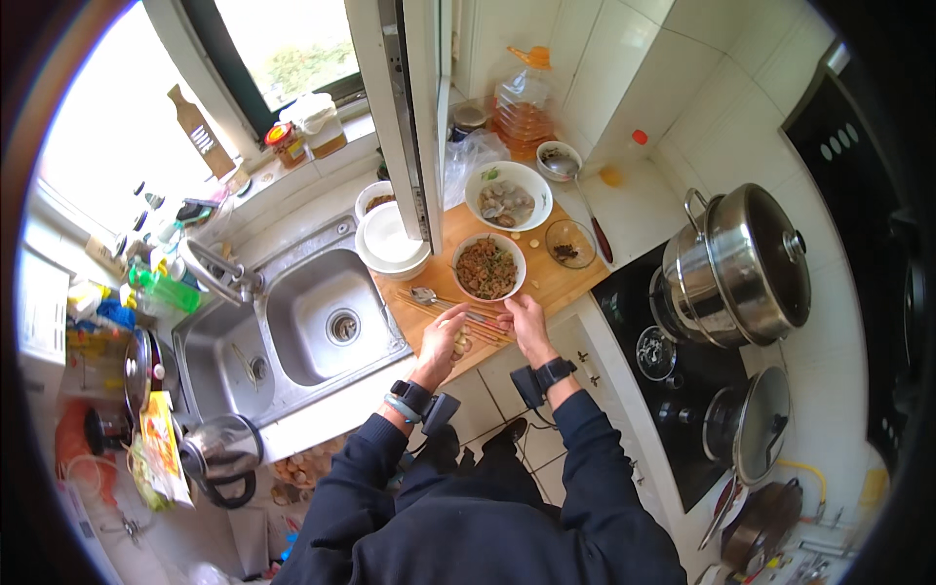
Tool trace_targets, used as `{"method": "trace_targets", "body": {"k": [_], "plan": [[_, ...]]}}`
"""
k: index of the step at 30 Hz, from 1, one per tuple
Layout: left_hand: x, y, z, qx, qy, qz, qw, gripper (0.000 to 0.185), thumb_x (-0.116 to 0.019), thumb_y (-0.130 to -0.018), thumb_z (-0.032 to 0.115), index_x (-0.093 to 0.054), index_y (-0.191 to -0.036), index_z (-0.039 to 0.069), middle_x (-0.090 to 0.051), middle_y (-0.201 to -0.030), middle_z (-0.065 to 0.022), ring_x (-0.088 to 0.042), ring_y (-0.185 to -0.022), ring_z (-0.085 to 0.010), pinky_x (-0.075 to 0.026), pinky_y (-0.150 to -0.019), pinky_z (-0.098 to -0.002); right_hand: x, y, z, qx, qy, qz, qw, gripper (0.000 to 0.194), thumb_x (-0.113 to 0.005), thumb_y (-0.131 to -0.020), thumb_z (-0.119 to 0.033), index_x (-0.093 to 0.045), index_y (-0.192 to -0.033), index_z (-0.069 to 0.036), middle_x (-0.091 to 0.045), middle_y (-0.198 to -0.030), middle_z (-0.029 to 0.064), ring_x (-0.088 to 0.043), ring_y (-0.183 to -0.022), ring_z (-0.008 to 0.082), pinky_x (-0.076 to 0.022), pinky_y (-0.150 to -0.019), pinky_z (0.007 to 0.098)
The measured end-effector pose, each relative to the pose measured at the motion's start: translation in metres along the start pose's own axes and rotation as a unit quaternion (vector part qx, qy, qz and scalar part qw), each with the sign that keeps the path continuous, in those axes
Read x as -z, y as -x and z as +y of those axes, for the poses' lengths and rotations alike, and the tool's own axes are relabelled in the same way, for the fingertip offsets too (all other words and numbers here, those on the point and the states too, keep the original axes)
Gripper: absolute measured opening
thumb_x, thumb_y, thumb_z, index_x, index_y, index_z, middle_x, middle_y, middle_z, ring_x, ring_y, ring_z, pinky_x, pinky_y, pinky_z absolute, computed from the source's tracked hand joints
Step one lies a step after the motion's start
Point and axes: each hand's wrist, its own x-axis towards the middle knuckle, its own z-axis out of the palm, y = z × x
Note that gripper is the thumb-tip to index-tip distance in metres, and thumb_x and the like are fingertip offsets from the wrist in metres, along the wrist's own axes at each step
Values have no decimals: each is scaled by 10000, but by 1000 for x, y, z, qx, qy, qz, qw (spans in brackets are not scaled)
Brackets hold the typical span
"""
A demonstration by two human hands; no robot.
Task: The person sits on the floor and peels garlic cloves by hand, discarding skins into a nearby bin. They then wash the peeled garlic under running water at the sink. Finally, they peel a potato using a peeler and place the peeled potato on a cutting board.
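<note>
My left hand (439, 346) is curled around several pale peeled cloves (461, 341), apparently garlic, at the front of a wooden cutting board (568, 281). My right hand (528, 326) is just in front of a bowl of minced meat with green bits (485, 269). Its fingertips are close to the bowl's rim; whether they touch it or pinch something small is unclear. Between and beyond my hands lie several wooden chopsticks (485, 335) and a metal spoon (423, 295). Behind the meat bowl stands a white bowl of clams in liquid (507, 202). A glass dish (571, 244) holds dark bits.
A double steel sink (314, 322) is left of the board, beside stacked white bowls (391, 235). An open window frame (417, 131) juts over the board. On the right, a steel steamer pot (731, 267) and a lidded pan (760, 424) occupy the black cooktop (680, 461).
</note>
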Motion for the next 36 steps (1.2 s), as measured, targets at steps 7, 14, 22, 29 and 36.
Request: {"method": "trace_targets", "body": {"k": [7, 14, 22, 29, 36], "plan": [[34, -50, 15, 10, -31, 3, 999, 533, -489, -953, 198, -301, -1448, 137, -535, -742, -11, -509, -503, -117, -278, -361, -192, -8, -18, 8, -38, -141, -7, 989, 281, -543, -865, -79, -469, -1135, -102, -601, -807, 54, -574, -560, 102, -496, -460, 219], [21, -59, 27, 13, -39, -23, 999, 494, -466, -927, 145, -391, -1415, 154, -530, -692, 5, -486, -481, -100, -293, -366, -193, -15, -20, 6, -9, -126, 15, 992, 143, -502, -818, -20, -472, -938, -92, -476, -676, -7, -444, -455, 71, -322, -353, 203], [-40, -22, 28, -21, -63, -69, 995, 506, -475, -909, 109, -398, -1409, 94, -547, -701, -9, -502, -492, -105, -321, -365, -204, 32, 22, -37, -34, -204, 28, 978, 223, -507, -795, -10, -478, -1005, -80, -483, -699, 6, -375, -442, 47, -276, -352, 187], [-147, -51, 17, 36, -86, -148, 985, 541, -457, -937, 119, -303, -1456, 120, -502, -731, -8, -451, -498, -89, -296, -383, -179, 115, 25, -102, 137, -81, 124, 979, 319, -486, -770, 28, -476, -1086, -16, -523, -714, 41, -367, -385, 62, -283, -327, 209], [-231, -117, 3, 31, -89, -204, 974, 565, -440, -945, 132, -259, -1478, 182, -515, -747, -8, -487, -528, -106, -284, -378, -186, 178, -36, -135, 79, -213, 149, 962, 350, -471, -764, 45, -472, -1102, -44, -551, -742, 58, -380, -405, 67, -279, -341, 212]]}}
